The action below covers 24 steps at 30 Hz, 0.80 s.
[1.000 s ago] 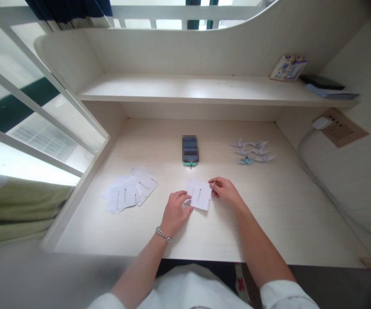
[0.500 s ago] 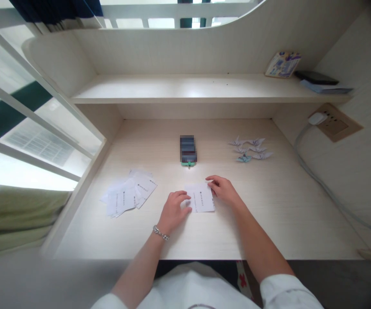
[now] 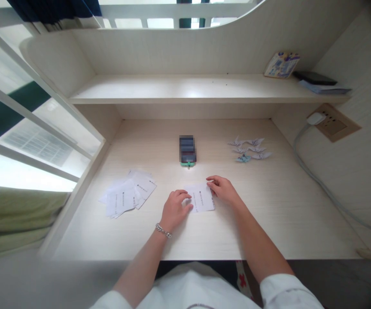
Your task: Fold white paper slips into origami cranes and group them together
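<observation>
A square sheet of white paper [image 3: 201, 198] with printed marks lies flat on the desk in front of me. My left hand [image 3: 175, 209], a chain bracelet at its wrist, rests at the sheet's left edge with thumb and fingers apart. At the upper right corner, my right hand [image 3: 221, 189] touches the sheet, its index finger stretched out above the thumb. Its other fingers are curled and partly hidden. To the left lies a loose pile of similar paper sheets [image 3: 121, 198]. Several folded paper cranes [image 3: 255, 149], one of them bluish [image 3: 243, 158], sit at the back right.
A phone [image 3: 187, 149] with a green piece at its near end lies at the desk's back middle. Above it runs a shelf [image 3: 159, 88] with a colourful packet [image 3: 282, 65] and a dark flat item [image 3: 314, 78]. A cable [image 3: 320, 184] hangs from the right wall socket [image 3: 336, 124].
My left hand has shifted very slightly to the right along the sheet's edge. The right hand and the sheet have hardly moved.
</observation>
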Motion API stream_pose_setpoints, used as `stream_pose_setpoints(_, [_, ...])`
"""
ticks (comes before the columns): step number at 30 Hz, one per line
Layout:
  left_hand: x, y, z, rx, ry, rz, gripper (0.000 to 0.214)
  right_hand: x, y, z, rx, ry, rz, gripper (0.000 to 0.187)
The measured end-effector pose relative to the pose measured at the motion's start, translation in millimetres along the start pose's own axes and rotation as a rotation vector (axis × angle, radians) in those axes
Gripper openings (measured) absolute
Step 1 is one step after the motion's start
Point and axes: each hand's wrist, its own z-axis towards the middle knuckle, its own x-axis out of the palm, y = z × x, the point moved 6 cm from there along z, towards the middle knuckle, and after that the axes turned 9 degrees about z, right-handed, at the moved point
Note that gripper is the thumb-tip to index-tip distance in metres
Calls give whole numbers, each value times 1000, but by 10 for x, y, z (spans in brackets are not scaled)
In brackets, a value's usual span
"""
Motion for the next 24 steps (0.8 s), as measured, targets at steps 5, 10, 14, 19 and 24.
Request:
stream_pose_setpoints(5, [-9, 9, 27, 9, 2, -2, 22, -9, 10, -13, -1, 21, -7, 27])
stream_pose_setpoints(10, [-36, 77, 80, -37, -90, 59, 17, -19, 35, -32, -2, 84, -14, 33])
stream_pose_setpoints(14, [-61, 134, 109, -114, -174, 147, 10, -6, 17, -68, 17, 134, -10, 29])
stream_pose_setpoints(19, [-73, 45, 52, -94, -185, 111, 12, -11, -49, -137, 79, 80, -31, 25])
stream_pose_setpoints(24, [20, -219, -85, 67, -124, 74, 40, 47, -157, -216, 141, 66, 63, 34])
